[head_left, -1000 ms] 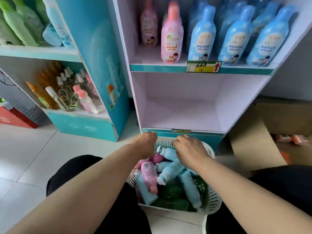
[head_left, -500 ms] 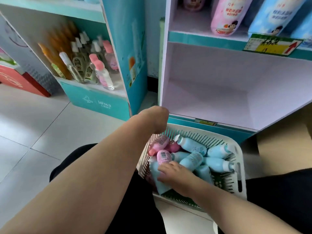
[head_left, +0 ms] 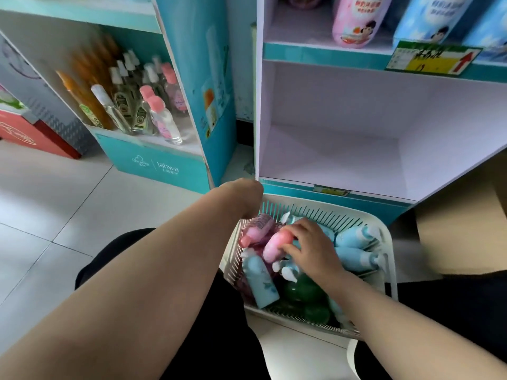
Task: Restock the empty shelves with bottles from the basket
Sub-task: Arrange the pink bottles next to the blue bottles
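- Basket (head_left: 389, 259) of white slatted plastic sits on the floor between the person's knees. It is just in front of the bottom shelf (head_left: 329, 160) of a pale display unit, and that shelf holds nothing.
- Right hand (head_left: 311, 249) is inside the basket. Its fingers are curled over a pink bottle (head_left: 277, 244) that lies on its side toward the far left of the heap.
- Half a second ago this hand lay nearer the person, spread on a pale blue bottle. It has since moved further in and closed on the pink one.
- Left hand (head_left: 245, 197) stays at the basket's far left corner with the wrist bent down. The back of the hand hides its fingers, so I cannot tell whether they grip the rim.
- Blue bottles (head_left: 354, 259) lie on their sides at the right of the basket. One more, a pale blue bottle (head_left: 259, 282), lies at the near left, with dark green items (head_left: 301, 293) beneath.
- Upper shelf (head_left: 301, 37) is already stocked, with a tall pink bottle (head_left: 356, 20) beside upright blue ones (head_left: 428, 17). A yellow price tag (head_left: 433, 57) hangs on its front edge.
- Restocking looks to be at the picking stage, since a bottle is chosen but none has reached the empty shelf.
- That shelf lies just beyond the far rim, so the carry should be short. The pink bottle rests against its neighbours, which may shift as it lifts.
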Tool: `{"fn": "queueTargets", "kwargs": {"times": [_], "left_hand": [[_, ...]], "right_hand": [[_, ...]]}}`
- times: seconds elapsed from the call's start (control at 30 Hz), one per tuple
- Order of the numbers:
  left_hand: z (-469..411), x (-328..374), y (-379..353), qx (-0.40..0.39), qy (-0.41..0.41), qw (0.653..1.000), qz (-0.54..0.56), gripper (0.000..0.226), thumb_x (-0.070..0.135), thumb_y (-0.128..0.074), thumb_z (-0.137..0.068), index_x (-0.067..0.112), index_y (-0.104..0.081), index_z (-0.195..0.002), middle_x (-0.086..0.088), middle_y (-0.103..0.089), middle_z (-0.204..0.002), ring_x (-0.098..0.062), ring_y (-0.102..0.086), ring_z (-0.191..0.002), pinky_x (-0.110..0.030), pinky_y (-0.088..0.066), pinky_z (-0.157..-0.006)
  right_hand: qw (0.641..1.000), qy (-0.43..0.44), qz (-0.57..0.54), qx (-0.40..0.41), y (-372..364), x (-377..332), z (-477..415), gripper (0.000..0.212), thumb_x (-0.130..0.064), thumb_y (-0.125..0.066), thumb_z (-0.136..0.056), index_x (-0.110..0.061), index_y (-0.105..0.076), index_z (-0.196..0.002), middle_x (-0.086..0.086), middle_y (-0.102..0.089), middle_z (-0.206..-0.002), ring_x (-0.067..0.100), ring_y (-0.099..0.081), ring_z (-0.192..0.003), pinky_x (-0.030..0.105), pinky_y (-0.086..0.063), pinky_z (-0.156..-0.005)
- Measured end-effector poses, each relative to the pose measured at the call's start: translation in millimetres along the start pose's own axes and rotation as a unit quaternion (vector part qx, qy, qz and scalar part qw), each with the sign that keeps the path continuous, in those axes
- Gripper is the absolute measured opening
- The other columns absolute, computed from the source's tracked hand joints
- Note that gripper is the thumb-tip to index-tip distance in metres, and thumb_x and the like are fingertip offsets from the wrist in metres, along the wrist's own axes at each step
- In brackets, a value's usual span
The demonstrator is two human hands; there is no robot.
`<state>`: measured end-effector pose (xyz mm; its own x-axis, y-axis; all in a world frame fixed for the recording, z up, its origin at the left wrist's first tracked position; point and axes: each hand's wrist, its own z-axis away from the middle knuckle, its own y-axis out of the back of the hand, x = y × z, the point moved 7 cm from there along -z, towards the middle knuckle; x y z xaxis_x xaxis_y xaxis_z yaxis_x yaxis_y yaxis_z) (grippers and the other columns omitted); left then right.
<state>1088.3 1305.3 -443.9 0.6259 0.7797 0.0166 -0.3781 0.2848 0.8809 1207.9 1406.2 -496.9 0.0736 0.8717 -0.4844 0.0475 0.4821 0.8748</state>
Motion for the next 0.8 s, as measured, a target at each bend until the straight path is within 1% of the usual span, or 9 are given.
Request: {"fn": "queueTargets", "kwargs": {"times": [0.2,0.33,0.43,0.5,0.57,0.63,0.7,0.73,0.8], "left_hand": [[-7.6,11.8,-58.4,-0.074,-0.01,0.995,-0.072,0.034,0.019,-0.063,-0.086,0.012,-0.059,-0.119,-0.006,-0.064,-0.117,-0.022,-0.061,-0.106,-0.03,-0.049,-0.083],[-13.4,22.2,-84.8,-0.054,0.003,0.98,-0.19,0.036,0.021,-0.057,-0.093,0.019,-0.055,-0.129,-0.001,-0.061,-0.126,-0.023,-0.045,-0.125,-0.034,-0.039,-0.099],[-25.3,40.0,-97.3,0.007,-0.052,0.973,-0.226,0.064,0.023,-0.057,-0.094,0.019,-0.026,-0.15,-0.001,-0.062,-0.127,-0.025,-0.045,-0.127,-0.037,-0.035,-0.103],[-35.5,41.6,-107.3,0.011,-0.042,0.968,-0.249,0.07,0.021,-0.053,-0.095,0.018,-0.014,-0.152,-0.004,-0.057,-0.132,-0.027,-0.048,-0.125,-0.038,-0.037,-0.101],[-46.3,43.1,-114.4,0.002,-0.048,0.951,-0.306,0.067,0.022,-0.051,-0.095,0.016,-0.016,-0.152,-0.004,-0.054,-0.135,-0.026,-0.049,-0.125,-0.035,-0.038,-0.099],[-54.9,40.0,-130.6,-0.062,-0.042,0.947,-0.314,0.061,0.026,-0.051,-0.095,0.015,-0.023,-0.149,-0.005,-0.053,-0.136,-0.026,-0.051,-0.123,-0.029,-0.041,-0.091],[-56.5,40.7,-136.4,-0.056,-0.031,0.966,-0.251,0.047,0.033,-0.051,-0.093,0.011,-0.044,-0.134,-0.009,-0.057,-0.129,-0.029,-0.055,-0.114,-0.018,-0.038,-0.07],[-58.0,39.0,-131.6,-0.037,-0.002,0.977,-0.209,0.044,0.034,-0.053,-0.092,0.01,-0.049,-0.128,-0.01,-0.058,-0.126,-0.031,-0.056,-0.111,-0.017,-0.036,-0.065],[-54.8,43.2,-129.6,-0.055,-0.015,0.969,-0.24,0.048,0.026,-0.057,-0.092,0.01,-0.041,-0.134,-0.011,-0.059,-0.125,-0.03,-0.056,-0.114,-0.024,-0.043,-0.081]], "right_hand": [[0.99,-0.103,-0.062,0.07,31.0,35.4,15.2,0.032,-0.037,-0.072,-0.079,-0.016,-0.061,-0.101,0.001,-0.061,-0.102,0.022,-0.057,-0.092,0.031,-0.042,-0.075],[0.978,-0.156,-0.081,0.111,42.6,59.0,24.1,0.029,-0.034,-0.072,-0.079,-0.016,-0.061,-0.099,0.001,-0.063,-0.101,0.021,-0.058,-0.091,0.029,-0.042,-0.074],[0.969,-0.182,-0.1,0.133,44.2,71.9,28.7,0.03,-0.034,-0.074,-0.077,-0.016,-0.061,-0.097,0.0,-0.062,-0.099,0.02,-0.057,-0.088,0.028,-0.042,-0.072],[0.964,-0.205,-0.102,0.135,43.9,81.5,30.1,0.031,-0.034,-0.075,-0.076,-0.015,-0.06,-0.095,0.0,-0.061,-0.098,0.019,-0.056,-0.087,0.03,-0.042,-0.072],[0.962,-0.221,-0.098,0.126,41.6,89.0,30.2,0.031,-0.034,-0.076,-0.075,-0.015,-0.059,-0.093,-0.001,-0.061,-0.097,0.018,-0.056,-0.087,0.03,-0.042,-0.07],[0.965,-0.222,-0.09,0.109,37.0,93.2,30.5,0.032,-0.033,-0.077,-0.074,-0.014,-0.059,-0.093,-0.001,-0.06,-0.097,0.019,-0.056,-0.086,0.03,-0.041,-0.068],[0.967,-0.224,-0.079,0.09,31.8,94.1,32.2,0.034,-0.034,-0.078,-0.074,-0.015,-0.058,-0.094,-0.002,-0.059,-0.098,0.018,-0.056,-0.086,0.028,-0.038,-0.066],[0.968,-0.223,-0.076,0.082,30.0,93.3,32.5,0.034,-0.035,-0.078,-0.074,-0.016,-0.058,-0.094,-0.003,-0.059,-0.098,0.017,-0.056,-0.086,0.028,-0.038,-0.065],[0.971,-0.217,-0.07,0.071,29.1,90.7,30.5,0.034,-0.035,-0.077,-0.074,-0.018,-0.058,-0.096,-0.003,-0.059,-0.1,0.017,-0.057,-0.088,0.029,-0.042,-0.067]]}}
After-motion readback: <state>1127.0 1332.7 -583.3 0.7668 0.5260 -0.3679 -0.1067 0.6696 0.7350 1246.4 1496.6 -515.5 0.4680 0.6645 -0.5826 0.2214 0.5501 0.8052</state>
